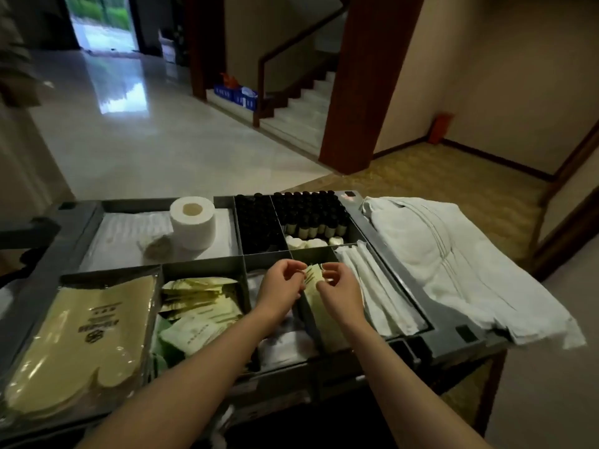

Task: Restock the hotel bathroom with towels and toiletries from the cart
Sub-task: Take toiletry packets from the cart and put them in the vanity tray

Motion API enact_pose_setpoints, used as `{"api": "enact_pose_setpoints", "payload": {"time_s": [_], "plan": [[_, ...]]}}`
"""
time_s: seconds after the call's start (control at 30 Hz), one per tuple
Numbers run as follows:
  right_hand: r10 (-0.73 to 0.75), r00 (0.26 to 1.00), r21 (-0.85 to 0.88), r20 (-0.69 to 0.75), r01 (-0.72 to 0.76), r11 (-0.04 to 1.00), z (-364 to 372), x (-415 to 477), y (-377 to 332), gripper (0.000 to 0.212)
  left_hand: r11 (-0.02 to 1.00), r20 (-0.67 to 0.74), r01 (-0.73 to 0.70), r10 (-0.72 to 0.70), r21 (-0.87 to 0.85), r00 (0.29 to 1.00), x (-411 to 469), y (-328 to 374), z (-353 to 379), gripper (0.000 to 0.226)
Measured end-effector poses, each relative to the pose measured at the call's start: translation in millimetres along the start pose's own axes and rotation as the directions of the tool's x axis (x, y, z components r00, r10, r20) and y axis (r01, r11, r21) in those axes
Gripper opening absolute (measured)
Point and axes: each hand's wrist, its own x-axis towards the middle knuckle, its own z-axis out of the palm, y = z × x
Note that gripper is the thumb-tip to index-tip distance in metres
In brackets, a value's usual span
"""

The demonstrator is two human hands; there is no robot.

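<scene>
The grey cart tray (372, 231) has several compartments. My left hand (280, 288) and my right hand (340, 291) meet over a middle front compartment, both pinching a pale yellow toiletry packet (312, 277) from a row of such packets. White folded towels (453, 264) lie draped over the cart's right end. A toilet paper roll (193, 222) stands at the back left. Small dark-capped bottles (308, 212) fill the back middle compartments.
Wrapped slippers (84, 335) lie at the front left, with loose yellow and green sachets (201, 306) beside them. Long white wrapped items (372, 286) sit right of my hands. Beyond the cart are a shiny tiled floor, a staircase (301, 102) and a wooden pillar (363, 82).
</scene>
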Motion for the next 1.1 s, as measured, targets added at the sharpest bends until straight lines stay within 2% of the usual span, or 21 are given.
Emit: {"api": "enact_pose_setpoints", "payload": {"time_s": [0.13, 0.27, 0.43, 0.6, 0.73, 0.87, 1.03, 1.1], "plan": [[0.019, 0.987, -0.010, 0.159, -0.018, 1.000, -6, 23, 20, 0.040, 0.998, -0.101, 0.026, -0.019, 0.064, 0.995, 5, -14, 17, 0.021], [0.028, 0.961, -0.076, 0.275, -0.007, 0.997, -8, 32, 35, 0.050, 0.988, -0.144, 0.021, 0.001, 0.150, 0.990, 1, -28, 26, 0.024], [-0.052, 0.945, -0.126, 0.324, 0.097, 0.987, -12, 27, 38, 0.053, 0.966, -0.150, -0.076, 0.116, 0.248, 0.982, -5, -36, 27, 0.029], [-0.138, 0.953, -0.068, 0.269, 0.162, 0.984, -12, 21, 46, 0.041, 0.968, -0.179, -0.085, 0.130, 0.237, 0.975, -2, -38, 29, 0.028], [-0.156, 0.968, 0.045, 0.194, 0.150, 0.988, -11, 21, 44, 0.044, 0.964, -0.171, -0.109, 0.153, 0.244, 0.973, -3, -39, 29, 0.025], [-0.174, 0.972, 0.083, 0.156, 0.163, 0.983, -13, 19, 39, 0.039, 0.972, -0.180, -0.104, 0.144, 0.212, 0.973, -3, -39, 30, 0.020], [-0.164, 0.982, 0.188, 0.097, 0.144, 0.972, -13, 18, 39, 0.033, 0.997, -0.219, 0.005, 0.013, 0.079, 0.976, 4, -32, 33, 0.020], [-0.163, 0.986, 0.225, 0.041, 0.150, 0.963, -13, 19, 38, 0.034, 0.995, -0.211, 0.012, 0.009, 0.097, 0.977, 8, -23, 37, 0.027]]}}
